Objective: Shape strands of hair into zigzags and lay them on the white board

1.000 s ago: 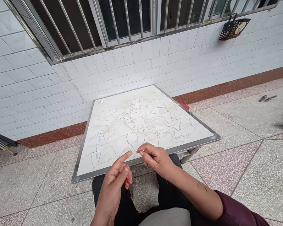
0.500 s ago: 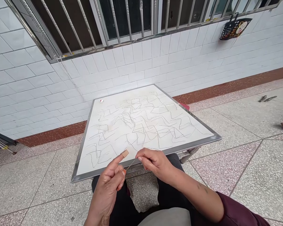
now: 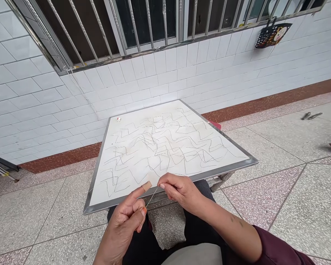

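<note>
A thin, pale wire-like strand (image 3: 151,197) runs taut between my two hands, just off the near edge of a white-topped table (image 3: 99,195). My left hand (image 3: 125,219) pinches its lower end between thumb and curled fingers; the index finger, with a tan bandage (image 3: 147,186) round its tip, points out straight. The upper end sits between the thumb and forefinger of my right hand (image 3: 179,190). Many fine dark bent strands (image 3: 182,156) lie scattered in zigzags over the tabletop. Whether they are wire or thread I cannot tell.
A grey metal edge (image 3: 237,164) frames the table, which stands by a white tiled wall (image 3: 143,81). A small red-and-white object (image 3: 118,119) sits at its far left corner. A black basket (image 3: 273,35) hangs from the window bars. Dark objects (image 3: 311,116) lie on the floor at right.
My left hand has shifted slightly down and left, and its bandaged index finger sits a little lower. More of the strand shows between the hands. My right hand has hardly moved.
</note>
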The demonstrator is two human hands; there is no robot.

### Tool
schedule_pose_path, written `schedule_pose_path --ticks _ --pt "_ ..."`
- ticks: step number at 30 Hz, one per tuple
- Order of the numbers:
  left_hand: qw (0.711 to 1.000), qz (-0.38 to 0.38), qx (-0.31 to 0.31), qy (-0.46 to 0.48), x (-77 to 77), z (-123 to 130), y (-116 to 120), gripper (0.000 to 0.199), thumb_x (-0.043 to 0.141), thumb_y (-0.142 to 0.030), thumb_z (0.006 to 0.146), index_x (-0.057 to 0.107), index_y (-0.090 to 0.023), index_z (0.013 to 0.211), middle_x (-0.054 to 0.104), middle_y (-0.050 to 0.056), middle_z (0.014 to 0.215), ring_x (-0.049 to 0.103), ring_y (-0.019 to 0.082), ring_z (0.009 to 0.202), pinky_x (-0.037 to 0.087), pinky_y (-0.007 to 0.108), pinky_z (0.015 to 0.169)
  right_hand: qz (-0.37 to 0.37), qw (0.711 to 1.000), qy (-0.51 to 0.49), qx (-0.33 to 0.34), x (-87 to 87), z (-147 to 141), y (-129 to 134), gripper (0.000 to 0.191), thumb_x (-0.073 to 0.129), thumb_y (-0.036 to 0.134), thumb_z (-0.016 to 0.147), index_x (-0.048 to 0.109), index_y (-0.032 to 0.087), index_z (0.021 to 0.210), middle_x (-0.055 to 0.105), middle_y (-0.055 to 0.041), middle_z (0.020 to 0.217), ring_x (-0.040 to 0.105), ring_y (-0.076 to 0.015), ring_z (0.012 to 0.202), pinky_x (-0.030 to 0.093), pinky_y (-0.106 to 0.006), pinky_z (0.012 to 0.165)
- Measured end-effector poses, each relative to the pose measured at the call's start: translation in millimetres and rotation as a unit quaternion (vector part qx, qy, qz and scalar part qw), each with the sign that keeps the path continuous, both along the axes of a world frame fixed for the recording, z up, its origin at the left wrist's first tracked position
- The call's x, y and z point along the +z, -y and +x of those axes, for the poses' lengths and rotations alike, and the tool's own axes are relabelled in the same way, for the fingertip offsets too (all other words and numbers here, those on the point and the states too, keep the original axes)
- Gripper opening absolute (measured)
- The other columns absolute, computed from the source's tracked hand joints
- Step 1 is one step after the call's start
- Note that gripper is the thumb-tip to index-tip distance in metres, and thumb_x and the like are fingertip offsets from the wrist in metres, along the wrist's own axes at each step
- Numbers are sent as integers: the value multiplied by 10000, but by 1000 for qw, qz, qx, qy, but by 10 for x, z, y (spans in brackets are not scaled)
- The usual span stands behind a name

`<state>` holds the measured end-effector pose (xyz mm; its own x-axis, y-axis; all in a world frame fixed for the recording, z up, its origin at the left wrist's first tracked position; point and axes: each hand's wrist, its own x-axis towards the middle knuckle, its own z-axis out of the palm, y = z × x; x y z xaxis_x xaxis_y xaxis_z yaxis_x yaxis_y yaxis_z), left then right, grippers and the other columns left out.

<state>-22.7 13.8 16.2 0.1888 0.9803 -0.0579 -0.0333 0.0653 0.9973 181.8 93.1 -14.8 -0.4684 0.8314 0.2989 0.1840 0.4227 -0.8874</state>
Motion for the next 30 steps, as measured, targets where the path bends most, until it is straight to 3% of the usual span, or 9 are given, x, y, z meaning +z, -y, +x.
schedule_pose_path --ticks 10,12,15,17,19,21,24,30 --pt "1000 -6 -20 -5 55 -102 138 481 655 -348 878 578 -305 1351 391 -60 615 333 62 500 259 222 518 32 999 29 0 18 11 51 157 475 274 943 622 235 907 536 53 594 499 -104 545 377 -218 568" --pt "999 -8 38 32 90 -177 183 510 706 -330 835 597 -285 1331 377 -70 571 310 57 481 254 209 499 21 999 20 -44 14 55 14 161 463 281 940 618 239 928 518 54 576 497 -112 533 379 -224 558" --pt "976 8 189 104 93 -302 194 519 734 -294 810 605 -286 1312 342 -91 506 266 52 467 272 185 492 -18 992 -27 -124 28 105 -20 169 440 278 935 603 241 963 497 60 545 486 -119 504 389 -230 537" --pt "958 12 261 119 24 -304 147 497 749 -294 801 628 -275 1282 385 -81 524 306 59 487 306 177 496 -42 989 -60 -125 42 83 7 158 450 292 936 597 243 971 516 60 543 497 -120 499 401 -229 530" --pt "959 2 265 99 -91 -193 75 469 781 -327 768 675 -244 1218 489 -45 606 396 76 540 348 185 506 -59 989 -88 -104 49 11 70 154 461 312 941 592 245 988 539 58 552 512 -119 502 412 -226 525" --pt "977 -8 205 63 -208 8 -3 424 805 -348 739 725 -217 1134 598 6 733 484 104 629 415 216 580 -71 988 -101 -88 48 -76 140 159 461 321 949 585 244 1011 543 60 553 513 -117 498 412 -224 516" --pt "988 -10 143 63 -297 319 -107 430 755 -403 787 711 -233 1179 676 62 941 548 147 783 457 263 709 -64 991 -85 -76 30 -166 207 164 462 301 954 577 242 1055 528 69 548 514 -114 501 411 -227 529" --pt "966 9 217 140 -264 519 -248 370 718 -427 821 737 -226 1131 706 68 951 558 135 780 460 256 706 -54 996 -68 -24 -85 -214 203 259 480 281 958 498 265 1216 547 77 618 533 -106 547 416 -225 568"
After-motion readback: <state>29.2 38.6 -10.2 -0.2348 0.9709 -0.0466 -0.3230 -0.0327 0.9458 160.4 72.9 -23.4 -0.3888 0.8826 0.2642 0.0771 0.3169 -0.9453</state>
